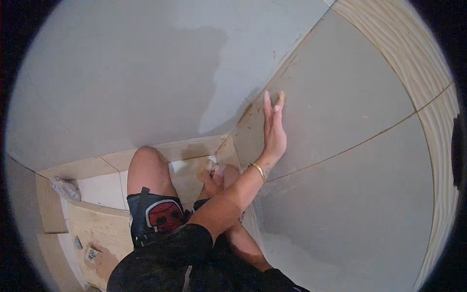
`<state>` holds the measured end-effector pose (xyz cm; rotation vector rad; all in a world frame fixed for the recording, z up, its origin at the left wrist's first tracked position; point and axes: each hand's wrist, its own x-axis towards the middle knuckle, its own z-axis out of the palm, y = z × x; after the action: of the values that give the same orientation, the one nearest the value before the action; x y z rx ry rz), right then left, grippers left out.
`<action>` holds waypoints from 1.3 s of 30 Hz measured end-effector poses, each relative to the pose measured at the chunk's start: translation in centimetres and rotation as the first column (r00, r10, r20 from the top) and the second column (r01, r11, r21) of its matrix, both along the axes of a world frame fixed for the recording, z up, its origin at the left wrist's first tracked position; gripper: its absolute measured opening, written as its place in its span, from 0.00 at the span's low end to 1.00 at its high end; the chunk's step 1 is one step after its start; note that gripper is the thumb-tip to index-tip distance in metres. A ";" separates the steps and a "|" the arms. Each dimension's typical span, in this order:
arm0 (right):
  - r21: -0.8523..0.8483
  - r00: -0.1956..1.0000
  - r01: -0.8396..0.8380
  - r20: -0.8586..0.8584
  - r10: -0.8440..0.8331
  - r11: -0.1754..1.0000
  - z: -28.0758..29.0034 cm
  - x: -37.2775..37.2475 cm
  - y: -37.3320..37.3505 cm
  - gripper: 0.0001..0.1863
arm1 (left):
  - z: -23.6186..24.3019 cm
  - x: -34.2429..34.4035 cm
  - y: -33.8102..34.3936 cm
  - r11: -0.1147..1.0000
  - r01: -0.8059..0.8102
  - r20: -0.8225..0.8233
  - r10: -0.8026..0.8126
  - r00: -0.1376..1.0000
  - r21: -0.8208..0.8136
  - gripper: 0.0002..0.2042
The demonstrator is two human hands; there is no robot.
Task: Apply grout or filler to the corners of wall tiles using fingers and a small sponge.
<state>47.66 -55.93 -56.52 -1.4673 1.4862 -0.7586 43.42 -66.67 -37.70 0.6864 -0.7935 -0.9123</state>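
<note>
My left arm reaches across my body to the right. My left hand (275, 131), with a gold bracelet (259, 171) at the wrist, has its fingers stretched out along the grey wall tile (335, 92), close to the corner joint. Lower down, my right forearm passes beneath the left one. My right hand (213, 185) is partly hidden between my knees, close to the floor. Its fingers are closed round a pale tan, sponge-like piece (203, 170); its exact kind is unclear.
Another large grey tile wall (121, 87) rises in front, with a beige skirting strip (194, 147) along its base. A wavy beige tile band (389, 34) runs along the right wall. At left lie a clear plastic bag (66, 189) and a stained wooden board (104, 224) with small scraps.
</note>
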 end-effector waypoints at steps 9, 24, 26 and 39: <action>-0.036 0.999 -0.013 -0.033 0.012 0.999 -0.5 -1.2 -0.1 0.25 | 3.7 0.4 -3.0 0.997 -0.070 0.030 0.071 0.997 -0.037 0.31; -0.154 0.979 -0.009 -0.201 -0.023 0.988 -8.6 -1.1 -2.6 0.32 | 14.6 4.8 -4.1 0.968 -0.056 0.181 0.103 0.978 -0.246 0.33; -0.148 0.971 0.010 -0.236 -0.045 0.989 -8.8 -1.8 -3.7 0.32 | 14.8 6.6 -4.6 0.915 0.057 0.117 -0.010 0.993 -0.399 0.32; -0.008 0.513 0.272 0.847 -0.138 0.962 15.9 -1.7 -3.7 0.19 | 12.0 15.9 0.2 0.751 0.429 0.475 -0.175 0.862 -0.502 0.38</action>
<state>45.97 -59.67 -40.62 -0.7594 0.8265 -1.4939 59.36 -66.45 -25.72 0.1687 -1.5266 -0.7533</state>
